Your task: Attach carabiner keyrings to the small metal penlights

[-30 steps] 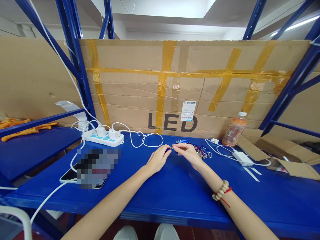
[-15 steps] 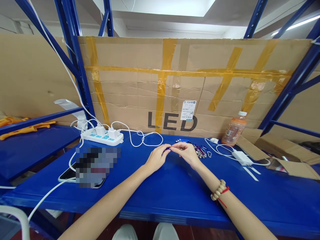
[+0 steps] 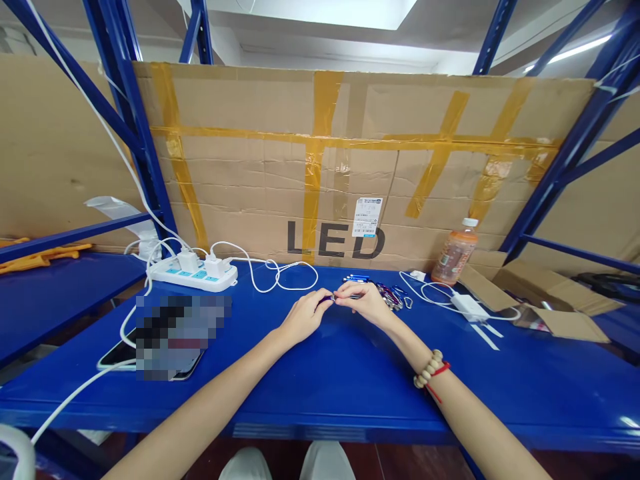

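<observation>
My left hand (image 3: 303, 317) and my right hand (image 3: 363, 301) meet over the blue table (image 3: 330, 387), fingertips pinched on a small dark blue-purple object with a metal end (image 3: 330, 298). It is too small to name surely. Just behind my right hand lies a small pile of coloured carabiner clips (image 3: 393, 298) and several small blue cylinders (image 3: 356, 278). A bead bracelet with a red cord sits on my right wrist.
A white power strip (image 3: 193, 275) with chargers and white cables stands at the back left. A phone (image 3: 150, 350) lies at the front left. An orange drink bottle (image 3: 454, 253), a white adapter (image 3: 467, 307) and open cardboard boxes (image 3: 550, 300) are at the right. A taped cardboard wall stands behind.
My hands have stayed together on the small object, fingertips now closer. The camera has shifted, so everything sits slightly further left and the view tilts a little.
</observation>
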`<state>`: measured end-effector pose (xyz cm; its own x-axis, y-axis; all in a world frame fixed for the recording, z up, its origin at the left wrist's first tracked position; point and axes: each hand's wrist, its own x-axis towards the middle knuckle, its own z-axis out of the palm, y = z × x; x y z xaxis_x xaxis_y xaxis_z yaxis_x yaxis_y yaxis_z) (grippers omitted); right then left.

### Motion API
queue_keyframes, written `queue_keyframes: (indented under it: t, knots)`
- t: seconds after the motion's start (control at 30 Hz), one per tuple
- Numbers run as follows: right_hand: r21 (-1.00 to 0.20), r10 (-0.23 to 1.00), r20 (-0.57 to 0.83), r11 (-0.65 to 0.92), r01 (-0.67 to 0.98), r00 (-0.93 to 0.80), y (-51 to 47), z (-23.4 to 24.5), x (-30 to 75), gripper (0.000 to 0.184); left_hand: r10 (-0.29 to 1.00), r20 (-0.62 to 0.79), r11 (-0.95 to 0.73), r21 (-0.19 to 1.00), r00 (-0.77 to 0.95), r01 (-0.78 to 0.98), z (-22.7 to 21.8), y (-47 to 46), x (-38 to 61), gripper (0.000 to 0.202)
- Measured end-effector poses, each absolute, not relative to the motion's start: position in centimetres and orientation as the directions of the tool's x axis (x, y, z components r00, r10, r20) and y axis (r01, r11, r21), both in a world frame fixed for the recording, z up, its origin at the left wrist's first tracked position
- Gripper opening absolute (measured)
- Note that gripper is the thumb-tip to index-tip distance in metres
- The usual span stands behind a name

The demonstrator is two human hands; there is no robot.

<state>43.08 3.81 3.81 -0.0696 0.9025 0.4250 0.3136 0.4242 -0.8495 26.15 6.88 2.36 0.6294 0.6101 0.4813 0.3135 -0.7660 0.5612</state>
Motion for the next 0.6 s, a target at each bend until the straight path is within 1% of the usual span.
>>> queue_keyframes:
  t: [0.23, 0.43, 0.6]
  knots:
    - [-0.861, 0.910, 0.404, 0.414, 0.295, -0.097, 3.6, 3.6, 43.2, 0.021, 0.558, 0.497, -0.810, 0.500, 0.665, 0.306, 2.8, 5.9, 25.8, 0.016]
    - [-0.839, 0.905, 0.409, 0.422, 0.342, -0.113, 3.1, 3.9, 42.9, 0.023, 0.527, 0.508, -0.845, 0.400, 0.681, 0.355, 2.9, 5.7, 25.8, 0.017]
    - [-0.865, 0.921, 0.383, 0.385, 0.321, -0.071, 3.1, 3.9, 42.6, 0.027, 0.519, 0.552, -0.853, 0.387, 0.653, 0.351, 2.7, 5.9, 25.9, 0.017]
